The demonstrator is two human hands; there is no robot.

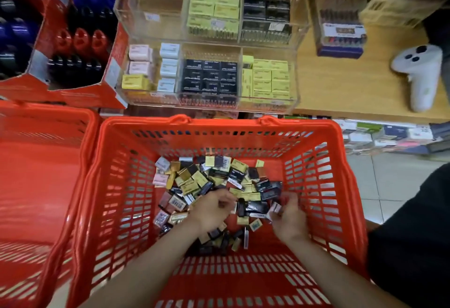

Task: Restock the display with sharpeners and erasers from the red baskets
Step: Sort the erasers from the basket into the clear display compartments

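Both hands dig in the basket (316, 134): left hand (211, 206) curled over the eraser pile (214, 186), right hand (289, 215) pinching a small packet (276, 208); erasers' long axes point every way.

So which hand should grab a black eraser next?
Probably the left hand. Its fingers already curl right beside a black eraser in the red basket, while the right hand seems busy pinching a small packet.
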